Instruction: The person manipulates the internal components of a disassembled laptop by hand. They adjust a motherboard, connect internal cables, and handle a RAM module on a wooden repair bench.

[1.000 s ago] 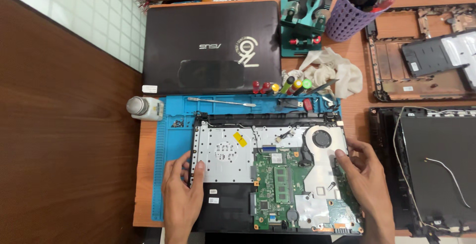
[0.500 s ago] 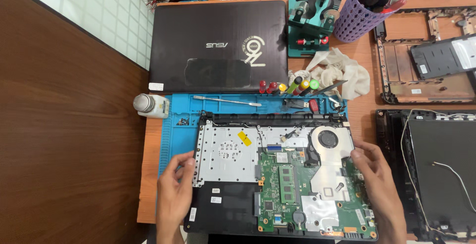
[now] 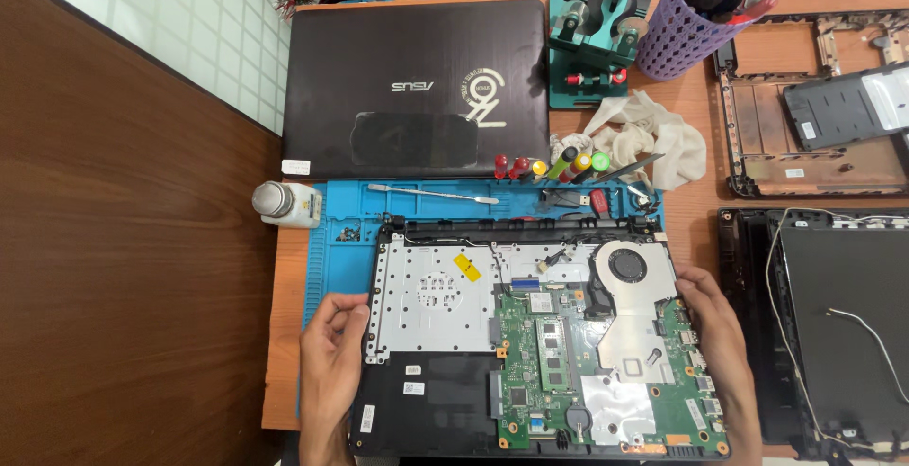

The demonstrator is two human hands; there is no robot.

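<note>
An opened laptop base (image 3: 436, 400) lies on a blue work mat (image 3: 336, 258), its green motherboard (image 3: 540, 362), silver metal plate (image 3: 426, 300) and round fan (image 3: 630, 267) exposed. My left hand (image 3: 331, 371) rests against the base's left edge, fingers curled on the rim. My right hand (image 3: 720, 333) lies along the right edge beside the ports. Neither hand holds a tool.
A closed black laptop (image 3: 417, 87) lies behind the mat. Screwdrivers (image 3: 559, 165), a metal spudger (image 3: 431, 191), a white cloth (image 3: 653, 134), a small bottle (image 3: 284, 203), a teal fixture (image 3: 592, 35) and a purple tool cup (image 3: 682, 30) stand at the back. Stripped laptop shells (image 3: 824, 116) lie at right.
The view has shifted, so the whole scene sits lower and farther right in frame. Both hands have slid slightly along the base's edges and remain on them.
</note>
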